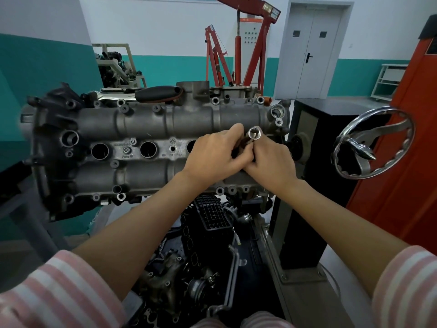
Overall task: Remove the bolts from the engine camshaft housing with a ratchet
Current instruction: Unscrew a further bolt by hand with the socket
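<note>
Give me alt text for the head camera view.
Both hands, left and right, grip a shiny silver socket above the grey cast-metal camshaft housing. A black-handled ratchet lies on the housing's far edge.

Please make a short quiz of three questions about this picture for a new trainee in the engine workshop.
1. True or false: the ratchet is in the right hand.
2. Which thing do both hands hold over the camshaft housing? A) a hammer B) a socket C) a rag
3. Fill in: the chrome handwheel is on the ___ side of the housing.

Key:
1. False: it lies on the far edge of the engine, and no hand touches it.
2. B: the left hand and the right hand both grip it, open end towards the camera.
3. right
</note>
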Demonstrator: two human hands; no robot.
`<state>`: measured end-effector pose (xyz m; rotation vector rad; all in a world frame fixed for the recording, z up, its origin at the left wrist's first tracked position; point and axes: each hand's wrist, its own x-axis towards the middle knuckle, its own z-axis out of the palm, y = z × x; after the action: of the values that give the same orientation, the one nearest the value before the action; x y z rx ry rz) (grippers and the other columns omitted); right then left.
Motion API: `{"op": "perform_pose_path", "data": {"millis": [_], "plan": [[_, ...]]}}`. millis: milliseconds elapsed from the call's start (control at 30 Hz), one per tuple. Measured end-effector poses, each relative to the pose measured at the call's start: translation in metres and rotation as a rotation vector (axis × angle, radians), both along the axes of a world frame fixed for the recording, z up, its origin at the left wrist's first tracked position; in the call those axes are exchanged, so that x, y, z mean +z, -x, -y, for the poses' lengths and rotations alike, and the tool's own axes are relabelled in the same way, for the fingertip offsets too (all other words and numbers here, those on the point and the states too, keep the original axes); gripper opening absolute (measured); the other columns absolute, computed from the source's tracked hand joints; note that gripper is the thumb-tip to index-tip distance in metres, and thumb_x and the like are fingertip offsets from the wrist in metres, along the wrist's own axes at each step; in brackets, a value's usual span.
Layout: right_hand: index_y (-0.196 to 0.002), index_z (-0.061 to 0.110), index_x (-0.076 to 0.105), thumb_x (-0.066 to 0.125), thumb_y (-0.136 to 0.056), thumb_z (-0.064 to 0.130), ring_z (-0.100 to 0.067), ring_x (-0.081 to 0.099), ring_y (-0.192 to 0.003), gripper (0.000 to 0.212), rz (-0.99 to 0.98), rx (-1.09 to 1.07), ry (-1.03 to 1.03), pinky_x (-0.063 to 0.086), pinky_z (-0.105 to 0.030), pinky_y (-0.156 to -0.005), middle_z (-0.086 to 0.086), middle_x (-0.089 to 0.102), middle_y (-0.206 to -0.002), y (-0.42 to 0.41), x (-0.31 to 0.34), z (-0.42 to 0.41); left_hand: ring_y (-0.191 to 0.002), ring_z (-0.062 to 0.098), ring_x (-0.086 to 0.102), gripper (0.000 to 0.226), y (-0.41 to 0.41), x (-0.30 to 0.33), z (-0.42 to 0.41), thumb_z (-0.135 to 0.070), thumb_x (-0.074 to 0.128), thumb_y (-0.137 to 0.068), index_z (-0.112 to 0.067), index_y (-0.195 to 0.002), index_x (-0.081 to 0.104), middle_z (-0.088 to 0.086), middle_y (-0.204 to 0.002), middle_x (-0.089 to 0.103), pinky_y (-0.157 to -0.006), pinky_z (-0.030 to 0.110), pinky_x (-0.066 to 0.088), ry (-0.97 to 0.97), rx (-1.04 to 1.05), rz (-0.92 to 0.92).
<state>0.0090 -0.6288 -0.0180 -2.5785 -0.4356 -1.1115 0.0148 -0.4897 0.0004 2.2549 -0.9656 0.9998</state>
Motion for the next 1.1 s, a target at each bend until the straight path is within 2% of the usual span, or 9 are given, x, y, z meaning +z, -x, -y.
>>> {"op": "perform_pose_path", "data": {"millis": [133, 200, 300, 467, 600, 800, 900, 1000, 1100], "plan": [[-0.075, 0.018, 0.045, 0.037, -0.08, 0.05, -0.01, 0.042, -0.053, 0.033, 0.022, 0.009, 0.019, 0.024, -0.02, -0.044, 0.01, 0.045, -0.062, 0.0001, 0.0004, -0.0008, -0.049, 0.019, 0.046, 0.036, -0.0038, -0.0015, 0.0001, -0.039, 0.044, -0.09, -0.013, -0.066, 0.042, -0.003, -0.053, 0.045, -0.048, 0.029, 0.03, 0.009, 0.008, -0.022], [-0.07, 0.019, 0.053, 0.038, -0.08, 0.048, -0.008, 0.037, -0.053, 0.034, 0.057, 0.027, 0.01, 0.019, -0.016, -0.045, 0.013, 0.04, -0.06, 0.0012, 0.0002, -0.0013, -0.048, 0.021, 0.046, 0.04, -0.0054, -0.0016, -0.0008, -0.038, 0.049, -0.09, -0.012, -0.06, 0.042, -0.001, -0.051, 0.046, -0.049, 0.03, 0.03, -0.001, 0.012, -0.027], [-0.073, 0.015, 0.063, 0.042, -0.082, 0.042, -0.006, 0.036, -0.052, 0.036, 0.092, 0.048, -0.013, 0.017, -0.014, -0.045, 0.009, 0.05, -0.057, 0.0026, -0.0002, -0.0013, -0.05, 0.021, 0.049, 0.045, -0.006, -0.0012, -0.0014, -0.039, 0.053, -0.092, -0.006, -0.062, 0.05, 0.002, -0.052, 0.049, -0.049, 0.033, 0.036, -0.016, 0.004, -0.033], [-0.084, 0.011, 0.053, 0.037, -0.082, 0.044, -0.01, 0.043, -0.053, 0.037, 0.025, 0.035, -0.007, 0.024, -0.018, -0.044, 0.014, 0.036, -0.066, 0.0015, 0.0004, -0.0005, -0.049, 0.017, 0.044, 0.042, -0.0003, 0.0005, 0.0, -0.048, 0.037, -0.086, -0.008, -0.073, 0.044, -0.006, -0.056, 0.043, -0.045, 0.031, 0.036, -0.009, 0.004, -0.002], [-0.09, 0.009, 0.05, 0.041, -0.084, 0.043, -0.016, 0.052, -0.058, 0.035, -0.001, 0.027, -0.012, 0.031, -0.026, -0.047, 0.007, 0.049, -0.073, -0.0001, 0.0001, 0.0, -0.05, 0.017, 0.043, 0.028, -0.0008, 0.0002, 0.0002, -0.037, 0.044, -0.091, -0.016, -0.074, 0.038, -0.011, -0.056, 0.036, -0.047, 0.029, 0.032, -0.008, 0.007, -0.002], [-0.068, 0.016, 0.059, 0.055, -0.084, 0.037, -0.007, 0.037, -0.052, 0.027, 0.051, 0.007, 0.023, 0.02, -0.015, -0.044, 0.014, 0.037, -0.059, 0.0022, 0.0004, -0.0009, -0.045, 0.019, 0.045, 0.046, -0.0056, -0.0019, -0.0013, -0.04, 0.052, -0.092, -0.008, -0.06, 0.047, 0.002, -0.047, 0.047, -0.046, 0.029, 0.03, 0.019, 0.014, -0.016], [-0.066, 0.019, 0.051, 0.058, -0.083, 0.03, -0.006, 0.035, -0.05, 0.021, 0.087, 0.048, -0.007, 0.019, -0.016, -0.043, 0.016, 0.034, -0.06, 0.0047, 0.0007, -0.0024, -0.049, 0.019, 0.05, 0.047, -0.0051, -0.0016, -0.001, -0.045, 0.048, -0.092, -0.004, -0.069, 0.055, 0.003, -0.053, 0.052, -0.048, 0.034, 0.038, -0.037, 0.024, -0.003], [-0.077, 0.017, 0.044, 0.05, -0.085, 0.036, -0.009, 0.041, -0.054, 0.021, 0.036, 0.058, -0.024, 0.03, -0.024, -0.045, 0.012, 0.04, -0.067, 0.003, -0.0002, -0.0018, -0.052, 0.018, 0.05, 0.052, -0.0034, -0.0002, -0.0011, -0.051, 0.031, -0.086, -0.005, -0.081, 0.055, 0.002, -0.059, 0.053, -0.049, 0.034, 0.04, -0.012, 0.018, -0.012], [-0.083, 0.012, 0.044, 0.038, -0.082, 0.045, -0.012, 0.046, -0.056, 0.034, 0.007, 0.023, -0.015, 0.034, -0.027, -0.047, 0.011, 0.045, -0.071, 0.0011, -0.0002, -0.0016, -0.052, 0.019, 0.049, 0.048, -0.0026, -0.001, -0.0002, -0.048, 0.029, -0.085, -0.006, -0.082, 0.053, -0.001, -0.059, 0.051, -0.049, 0.034, 0.039, 0.0, 0.028, -0.007]]}}
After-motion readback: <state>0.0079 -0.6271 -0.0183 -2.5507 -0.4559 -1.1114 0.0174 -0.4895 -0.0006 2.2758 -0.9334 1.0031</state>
